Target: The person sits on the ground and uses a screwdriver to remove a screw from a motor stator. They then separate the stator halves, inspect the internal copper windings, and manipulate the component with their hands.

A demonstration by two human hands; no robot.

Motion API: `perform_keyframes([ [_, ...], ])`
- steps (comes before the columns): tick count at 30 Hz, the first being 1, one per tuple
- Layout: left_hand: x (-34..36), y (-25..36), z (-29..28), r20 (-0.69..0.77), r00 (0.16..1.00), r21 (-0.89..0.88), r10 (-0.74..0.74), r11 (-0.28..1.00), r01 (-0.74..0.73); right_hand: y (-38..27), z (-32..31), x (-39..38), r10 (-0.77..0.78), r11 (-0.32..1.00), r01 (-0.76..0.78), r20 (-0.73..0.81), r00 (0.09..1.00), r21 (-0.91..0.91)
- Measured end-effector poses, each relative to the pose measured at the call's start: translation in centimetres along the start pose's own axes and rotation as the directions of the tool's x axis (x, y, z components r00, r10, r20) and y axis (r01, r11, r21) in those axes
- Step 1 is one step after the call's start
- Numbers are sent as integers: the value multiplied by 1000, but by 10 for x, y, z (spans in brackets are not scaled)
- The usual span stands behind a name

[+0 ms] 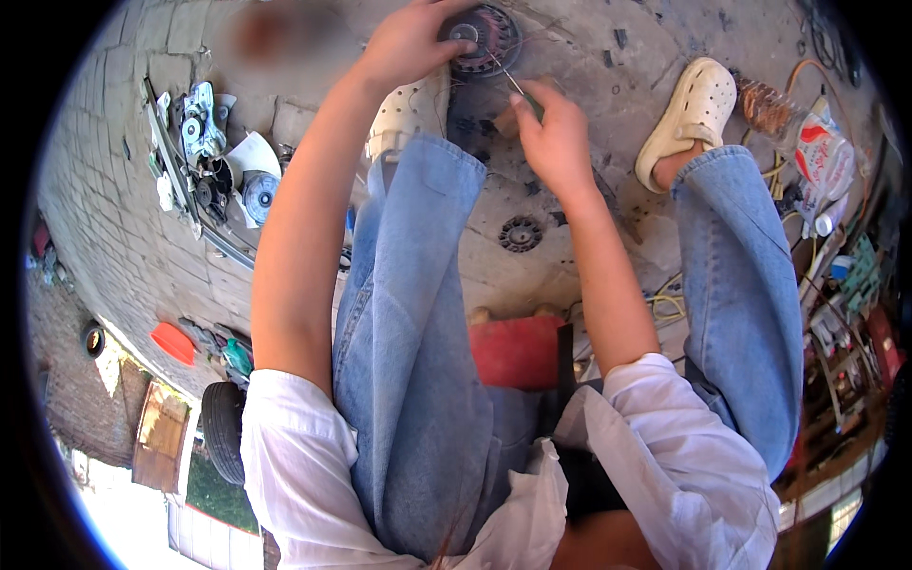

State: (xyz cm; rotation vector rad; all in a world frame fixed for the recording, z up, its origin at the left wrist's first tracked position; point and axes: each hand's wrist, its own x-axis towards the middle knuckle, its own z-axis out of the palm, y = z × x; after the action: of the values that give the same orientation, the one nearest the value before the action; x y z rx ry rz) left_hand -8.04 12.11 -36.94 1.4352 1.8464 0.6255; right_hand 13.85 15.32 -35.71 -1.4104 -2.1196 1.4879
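My left hand (pixel 418 38) grips a dark round slotted part (pixel 497 43) with a metal centre and fine wires, near the top of the view beside my left cream clog (pixel 399 119). My right hand (pixel 551 133) is closed on a thin screwdriver-like tool (pixel 507 74), its shaft reaching up to the round part. A brownish piece (pixel 509 123) lies just beside that hand, partly hidden. Lower on the ground sits another dark slotted ring (pixel 521 233).
Metal mechanisms (pixel 199 128) and a long rail (pixel 152 114) lie at left, with a red tray (pixel 171 342) and tyre (pixel 221 432). At right are my other clog (pixel 686 114), plastic bottles (pixel 822 166) and cables (pixel 665 306). A red seat (pixel 513 351) is between my legs.
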Motion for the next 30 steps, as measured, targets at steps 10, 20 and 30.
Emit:
perform_keyframes([
  [10,1,2,5,-45,997,17,-65,998,66,-22,-13,20,-11,935,41,86,996,-352],
  [20,3,-13,18,-125,992,129,-37,990,53,-58,-15,40,137,735,64,241,961,-675],
  [30,6,-22,36,-131,988,181,-84,978,107,-74,-12,46,227,383,391,496,838,-837],
])
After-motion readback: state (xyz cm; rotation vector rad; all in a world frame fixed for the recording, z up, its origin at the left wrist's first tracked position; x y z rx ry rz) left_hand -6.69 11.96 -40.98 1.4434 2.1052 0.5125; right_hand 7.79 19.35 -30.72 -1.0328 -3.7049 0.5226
